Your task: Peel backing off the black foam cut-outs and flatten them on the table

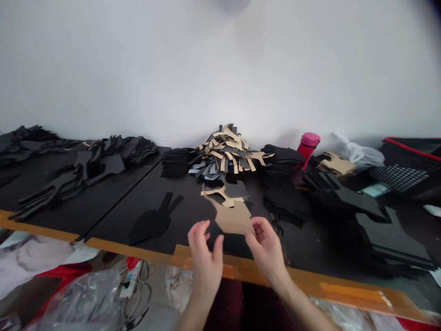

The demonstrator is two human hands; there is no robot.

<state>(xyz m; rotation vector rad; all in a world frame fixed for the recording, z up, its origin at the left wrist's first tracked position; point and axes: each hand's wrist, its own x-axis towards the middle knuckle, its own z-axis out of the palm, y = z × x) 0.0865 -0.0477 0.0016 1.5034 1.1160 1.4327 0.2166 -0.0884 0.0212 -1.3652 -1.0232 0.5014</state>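
Across table point(193, 202), mixed heap point(229, 151) between black stacks point(175, 163); right hand point(266, 242) pinching tan cutout point(233, 219), left hand point(206, 257) spread.

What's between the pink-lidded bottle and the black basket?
Head view: tan pieces nearer the bottle, then a translucent plastic bag beside the basket.

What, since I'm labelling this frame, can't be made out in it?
Head view:
Tan piece: held corner, hidden by the right hand.
Central pile: piece count, hidden by overlapping.
Black crate: right part, cut off by the frame edge.
Pale flat item: identity, blurred.
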